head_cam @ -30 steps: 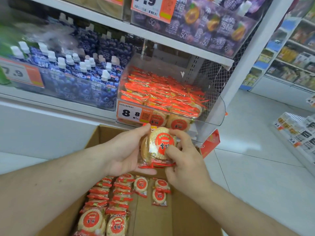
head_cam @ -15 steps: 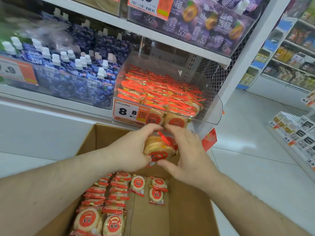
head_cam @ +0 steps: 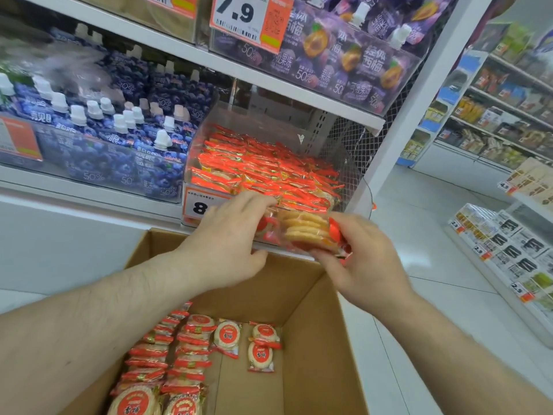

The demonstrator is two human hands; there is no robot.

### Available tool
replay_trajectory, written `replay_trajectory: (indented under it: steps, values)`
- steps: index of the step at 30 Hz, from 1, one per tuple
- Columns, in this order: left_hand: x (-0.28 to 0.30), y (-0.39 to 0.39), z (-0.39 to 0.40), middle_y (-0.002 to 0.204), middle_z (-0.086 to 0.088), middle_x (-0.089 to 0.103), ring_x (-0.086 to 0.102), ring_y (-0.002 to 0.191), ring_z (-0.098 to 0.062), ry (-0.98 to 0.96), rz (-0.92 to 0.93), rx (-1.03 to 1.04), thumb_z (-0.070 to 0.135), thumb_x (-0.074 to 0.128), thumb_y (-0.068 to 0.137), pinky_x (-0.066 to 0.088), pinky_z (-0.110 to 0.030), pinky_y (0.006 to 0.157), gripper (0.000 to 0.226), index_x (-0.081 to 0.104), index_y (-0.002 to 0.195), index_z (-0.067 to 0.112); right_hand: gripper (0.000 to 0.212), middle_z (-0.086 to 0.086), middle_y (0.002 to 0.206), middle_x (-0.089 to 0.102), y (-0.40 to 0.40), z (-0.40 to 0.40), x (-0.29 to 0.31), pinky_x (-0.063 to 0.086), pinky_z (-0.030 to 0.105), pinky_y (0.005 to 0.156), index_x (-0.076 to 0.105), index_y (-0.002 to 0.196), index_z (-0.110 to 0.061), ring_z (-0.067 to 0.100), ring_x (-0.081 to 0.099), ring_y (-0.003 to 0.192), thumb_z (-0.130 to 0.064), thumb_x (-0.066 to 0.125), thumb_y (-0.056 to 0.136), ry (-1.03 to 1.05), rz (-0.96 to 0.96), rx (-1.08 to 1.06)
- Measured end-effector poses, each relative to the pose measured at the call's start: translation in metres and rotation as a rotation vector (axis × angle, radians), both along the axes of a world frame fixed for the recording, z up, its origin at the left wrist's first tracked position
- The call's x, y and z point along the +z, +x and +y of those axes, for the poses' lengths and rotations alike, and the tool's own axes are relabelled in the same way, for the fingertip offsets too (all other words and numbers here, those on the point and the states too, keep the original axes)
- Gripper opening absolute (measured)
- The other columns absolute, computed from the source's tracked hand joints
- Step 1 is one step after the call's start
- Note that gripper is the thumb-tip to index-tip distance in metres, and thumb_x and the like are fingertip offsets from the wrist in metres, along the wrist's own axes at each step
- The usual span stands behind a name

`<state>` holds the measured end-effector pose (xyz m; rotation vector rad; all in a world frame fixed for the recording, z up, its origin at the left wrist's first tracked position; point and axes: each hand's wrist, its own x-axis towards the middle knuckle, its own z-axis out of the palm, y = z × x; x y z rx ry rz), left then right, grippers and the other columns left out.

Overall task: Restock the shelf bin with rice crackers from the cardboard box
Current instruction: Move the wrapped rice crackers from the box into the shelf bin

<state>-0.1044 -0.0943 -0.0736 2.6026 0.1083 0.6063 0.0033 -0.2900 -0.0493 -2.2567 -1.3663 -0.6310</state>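
Nearest, the open brown cardboard box (head_cam: pixel 302 339) holds rows of red-wrapped round rice cracker packs (head_cam: pixel 179 354). Above it, the left hand (head_cam: pixel 227 244) and right hand (head_cam: pixel 365 259) have fingers clamped on a stack of cracker packs (head_cam: pixel 302 230) at the front lip of the clear plastic shelf bin (head_cam: pixel 347 163), already heaped with packs.

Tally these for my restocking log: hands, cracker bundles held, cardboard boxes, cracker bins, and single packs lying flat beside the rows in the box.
Hands: 2 (left hand, right hand)
Held rice cracker bundle: 1
Cardboard box: 1
Clear shelf bin: 1
Single flat packs: 3
Total: 8
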Motion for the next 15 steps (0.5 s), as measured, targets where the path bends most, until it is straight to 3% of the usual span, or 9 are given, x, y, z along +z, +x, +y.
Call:
replay_trajectory:
  steps: [5,10,15]
  values:
    - [-0.005,0.017,0.003,0.160,0.007,-0.001,-0.013,0.147,-0.019,0.254,0.194,0.093,0.032,0.059,0.084,0.006,-0.050,0.115,0.079,0.015,0.149,0.030,0.034,0.006,0.098,0.066,0.042,0.002,0.055,0.048,0.039,0.078,0.065,0.106,-0.018,0.034,0.057,0.094,-0.020,0.077,0.074,-0.136,-0.196,-0.277]
    - [-0.015,0.021,0.003,0.161,0.005,-0.006,-0.015,0.147,-0.024,0.326,0.290,0.104,0.029,0.058,0.084,0.002,-0.054,0.116,0.078,0.015,0.150,0.030,0.020,0.010,0.094,0.061,0.076,0.033,0.088,0.047,0.038,0.072,0.065,0.101,-0.015,0.035,0.054,0.094,-0.017,0.065,0.080,-0.520,-0.354,-0.471]
    - [-0.018,0.022,0.005,0.160,0.006,-0.004,-0.012,0.147,-0.024,0.329,0.267,0.113,0.028,0.057,0.084,0.002,-0.054,0.116,0.076,0.019,0.149,0.030,0.013,0.008,0.086,0.055,0.085,0.074,0.090,0.041,0.035,0.068,0.057,0.086,-0.014,0.031,0.051,0.087,-0.021,0.067,0.083,-0.789,-0.265,-0.509]
